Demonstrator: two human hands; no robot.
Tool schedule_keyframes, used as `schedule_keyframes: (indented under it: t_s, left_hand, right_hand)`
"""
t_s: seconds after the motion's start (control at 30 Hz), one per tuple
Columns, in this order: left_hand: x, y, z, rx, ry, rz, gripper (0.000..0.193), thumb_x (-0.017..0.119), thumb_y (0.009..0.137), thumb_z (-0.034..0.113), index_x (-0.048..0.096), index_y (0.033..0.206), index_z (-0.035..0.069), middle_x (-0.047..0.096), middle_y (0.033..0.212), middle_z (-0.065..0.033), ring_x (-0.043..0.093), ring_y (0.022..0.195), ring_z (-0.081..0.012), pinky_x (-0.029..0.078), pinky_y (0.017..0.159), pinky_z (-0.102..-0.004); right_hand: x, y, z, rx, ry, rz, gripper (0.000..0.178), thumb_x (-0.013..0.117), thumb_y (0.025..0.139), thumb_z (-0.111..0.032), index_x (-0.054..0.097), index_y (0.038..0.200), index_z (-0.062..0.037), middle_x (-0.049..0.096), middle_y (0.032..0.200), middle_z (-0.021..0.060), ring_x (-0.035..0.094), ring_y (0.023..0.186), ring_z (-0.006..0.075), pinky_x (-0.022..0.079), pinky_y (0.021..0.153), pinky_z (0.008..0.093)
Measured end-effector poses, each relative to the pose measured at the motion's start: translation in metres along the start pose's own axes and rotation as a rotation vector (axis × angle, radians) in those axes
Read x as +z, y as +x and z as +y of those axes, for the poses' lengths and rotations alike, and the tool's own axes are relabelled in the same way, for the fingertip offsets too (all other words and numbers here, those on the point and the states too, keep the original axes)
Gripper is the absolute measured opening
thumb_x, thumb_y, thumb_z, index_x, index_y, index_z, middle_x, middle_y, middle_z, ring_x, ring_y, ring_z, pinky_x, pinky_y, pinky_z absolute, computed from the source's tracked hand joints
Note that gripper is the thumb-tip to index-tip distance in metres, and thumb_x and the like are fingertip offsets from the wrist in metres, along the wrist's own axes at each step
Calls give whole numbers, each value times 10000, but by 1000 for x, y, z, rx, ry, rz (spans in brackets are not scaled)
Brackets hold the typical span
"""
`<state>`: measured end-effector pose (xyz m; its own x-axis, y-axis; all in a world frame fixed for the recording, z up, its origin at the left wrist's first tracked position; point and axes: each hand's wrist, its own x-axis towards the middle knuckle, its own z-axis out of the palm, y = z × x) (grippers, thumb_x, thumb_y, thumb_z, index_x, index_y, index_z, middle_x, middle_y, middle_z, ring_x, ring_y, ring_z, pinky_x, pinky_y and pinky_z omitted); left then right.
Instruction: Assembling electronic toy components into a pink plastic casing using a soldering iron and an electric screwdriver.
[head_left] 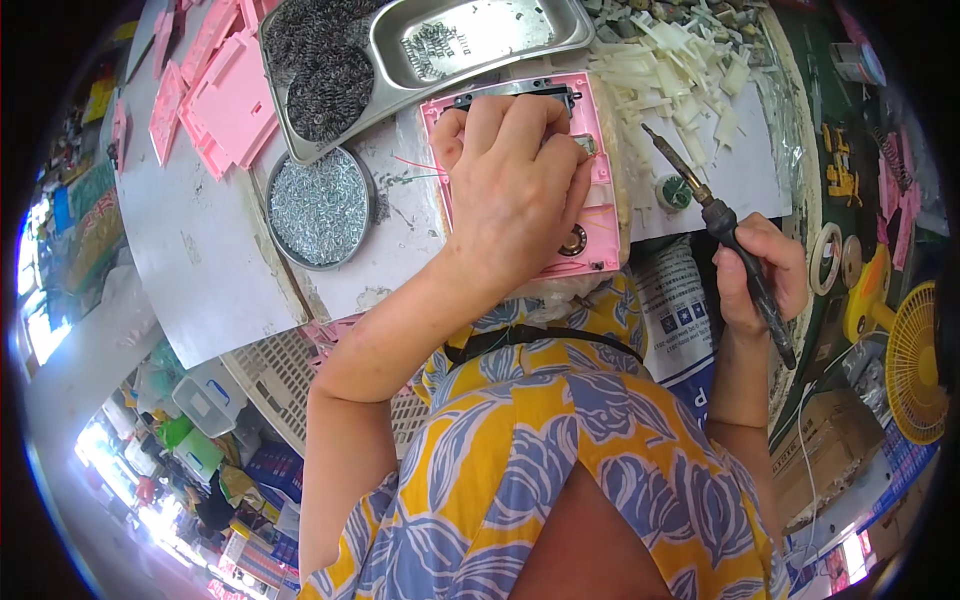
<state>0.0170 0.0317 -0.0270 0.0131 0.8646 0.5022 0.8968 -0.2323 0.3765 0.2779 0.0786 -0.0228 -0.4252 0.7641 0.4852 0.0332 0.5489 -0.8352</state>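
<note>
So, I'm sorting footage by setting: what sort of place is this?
Probably a small assembly workshop: the right hand holds what looks like a soldering iron, the left hand is over an open pink casing, and small metal parts fill a round dish nearby.

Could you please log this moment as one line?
left hand: over pink casing, contact hidden; right hand: holds soldering iron, apart from casing; nearby: silvery small parts, dark springs

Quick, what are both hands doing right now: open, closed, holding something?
Left hand: fingers bent over the open pink casing; whether it grips anything is hidden.
Right hand: closed, holding the soldering iron.
</note>
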Motion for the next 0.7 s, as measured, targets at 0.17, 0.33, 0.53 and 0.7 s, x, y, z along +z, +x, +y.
schedule_keyframes:
  t_s: [0.17,0.33,0.53,0.7]
  left_hand:
    - [-2,3,3,-4,21,22,145,825,709,167,701,778,137,617,952,10,557,901,-236,329,816,-430]
    - [-4,5,4,-11,31,-11,155,830,708,159,702,794,140,624,960,14,561,898,-229,319,809,-426]
    - [-7,5,6,-15,48,-33,162,835,713,130,708,814,140,628,940,19,563,877,-221,321,804,-418]
    - [-8,5,6,-24,31,-43,156,831,727,130,722,838,143,632,940,13,570,877,-228,333,809,-408]
  right_hand:
    - [-3,5,-2,-1,-16,3,266,754,853,7,603,1070,42,564,702,70,505,583,138,373,535,256]
    - [-8,7,1,-55,-38,4,260,762,848,-21,613,1053,35,555,687,66,493,547,151,368,504,276]
    - [-9,11,2,-96,-80,-15,255,764,840,-21,607,1038,18,551,651,63,519,519,176,397,488,287]
    - [-10,12,2,-104,-100,-15,254,763,835,-14,604,1031,16,555,642,64,530,512,185,408,482,294]
